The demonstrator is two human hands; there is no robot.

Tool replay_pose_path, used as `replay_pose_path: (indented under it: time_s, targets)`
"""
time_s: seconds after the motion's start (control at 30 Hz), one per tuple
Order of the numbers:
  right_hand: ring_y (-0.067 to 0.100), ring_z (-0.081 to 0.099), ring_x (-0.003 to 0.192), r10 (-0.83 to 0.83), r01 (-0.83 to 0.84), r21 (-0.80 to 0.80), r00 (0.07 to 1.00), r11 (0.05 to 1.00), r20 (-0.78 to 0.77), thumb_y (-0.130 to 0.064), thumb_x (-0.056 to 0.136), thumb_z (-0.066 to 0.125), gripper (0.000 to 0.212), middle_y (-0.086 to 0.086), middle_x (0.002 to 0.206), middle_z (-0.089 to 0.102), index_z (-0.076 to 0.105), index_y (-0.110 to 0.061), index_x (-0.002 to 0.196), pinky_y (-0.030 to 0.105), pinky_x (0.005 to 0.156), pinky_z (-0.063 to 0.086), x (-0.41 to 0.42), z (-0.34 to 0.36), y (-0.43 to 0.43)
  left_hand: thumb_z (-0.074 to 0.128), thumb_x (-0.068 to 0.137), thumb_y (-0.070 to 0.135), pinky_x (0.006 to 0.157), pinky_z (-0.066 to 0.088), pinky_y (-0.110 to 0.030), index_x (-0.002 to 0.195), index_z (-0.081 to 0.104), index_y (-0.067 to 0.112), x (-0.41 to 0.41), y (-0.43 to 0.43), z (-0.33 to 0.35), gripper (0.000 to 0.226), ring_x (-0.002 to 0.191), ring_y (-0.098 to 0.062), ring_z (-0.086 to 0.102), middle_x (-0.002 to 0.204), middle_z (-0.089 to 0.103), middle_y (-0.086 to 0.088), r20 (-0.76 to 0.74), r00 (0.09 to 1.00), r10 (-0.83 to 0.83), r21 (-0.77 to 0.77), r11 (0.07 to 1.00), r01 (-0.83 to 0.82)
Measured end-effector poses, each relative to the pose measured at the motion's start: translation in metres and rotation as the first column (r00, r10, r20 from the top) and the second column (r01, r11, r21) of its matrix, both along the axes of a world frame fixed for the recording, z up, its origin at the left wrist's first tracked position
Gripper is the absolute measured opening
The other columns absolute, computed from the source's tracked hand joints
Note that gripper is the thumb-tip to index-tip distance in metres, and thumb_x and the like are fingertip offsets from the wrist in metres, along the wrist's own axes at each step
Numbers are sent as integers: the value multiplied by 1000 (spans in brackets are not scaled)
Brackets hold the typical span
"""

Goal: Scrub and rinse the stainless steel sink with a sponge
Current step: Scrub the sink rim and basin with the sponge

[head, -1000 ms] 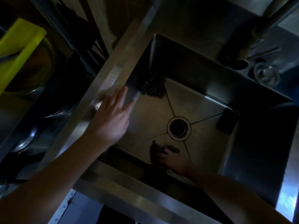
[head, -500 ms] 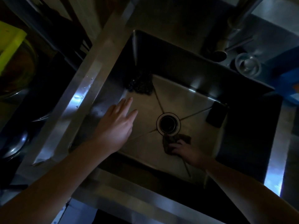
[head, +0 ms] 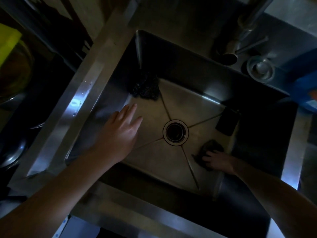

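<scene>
The stainless steel sink (head: 187,93) fills the dim middle of the head view, with a round drain (head: 175,132) at its centre. My right hand (head: 217,160) presses a dark sponge (head: 211,146) onto the sink floor, right of the drain near the right wall. My left hand (head: 120,129) hovers flat over the left part of the basin with its fingers spread and nothing in it.
A black scouring pad (head: 145,88) lies in the far left corner of the basin. A dark rectangular block (head: 227,123) leans at the right wall. The faucet (head: 240,36) and a round metal fitting (head: 260,69) stand behind. A yellow board (head: 8,43) and bowls sit left.
My right hand has slid the sponge from the near left of the drain across to its right side. My left hand came off the sink's left rim and moved over the basin.
</scene>
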State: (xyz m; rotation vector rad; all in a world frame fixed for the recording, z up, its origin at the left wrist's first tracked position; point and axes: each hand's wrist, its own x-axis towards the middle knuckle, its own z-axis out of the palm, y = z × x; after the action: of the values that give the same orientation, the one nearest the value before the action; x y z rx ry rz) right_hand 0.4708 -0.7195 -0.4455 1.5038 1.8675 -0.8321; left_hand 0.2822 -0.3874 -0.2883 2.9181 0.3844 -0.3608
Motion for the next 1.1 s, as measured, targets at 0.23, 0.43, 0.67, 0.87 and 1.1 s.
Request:
replay_pose_path:
  time_s: [0.23,0.43,0.67,0.87,1.1]
  targets:
    - [24,24,137,-60,60,13,998,998,35,-14,98,36,38,2,151,26,44,-16,135,42,106,31,12,-9,83,58,87,17,108,24,-45,134,48,12,5,-1,-3,48,140,-35,23,154,20,-17,-25,999,29,-42,999,-30]
    - [32,48,113,-752,814,295,577,499,-319,-3,79,56,19,14,119,54,62,-3,97,35,87,37,8,-11,79,52,89,18,106,31,-46,137,43,18,0,9,-1,49,140,-34,23,157,15,-11,-38,998,54,6,999,-53]
    - [40,53,100,-839,926,329,27,-184,-544,21,68,53,27,27,105,56,60,7,90,32,84,35,29,-11,103,58,84,20,111,24,-47,135,47,16,0,18,-5,52,138,-32,27,155,20,-15,-68,997,42,33,999,-39]
    - [33,56,106,-839,851,339,-193,-401,-509,18,73,46,36,20,111,60,64,-3,96,27,85,41,62,-14,160,56,87,24,109,27,-45,135,47,15,-3,28,-8,50,139,-34,26,154,20,-17,-70,995,72,43,997,-69]
    - [34,58,106,-930,949,314,133,21,-341,9,78,52,37,18,112,64,64,-11,107,34,87,47,57,-19,202,77,70,18,95,43,-51,116,63,8,-8,34,-9,49,118,-42,51,137,47,-24,-29,998,54,89,995,-51]
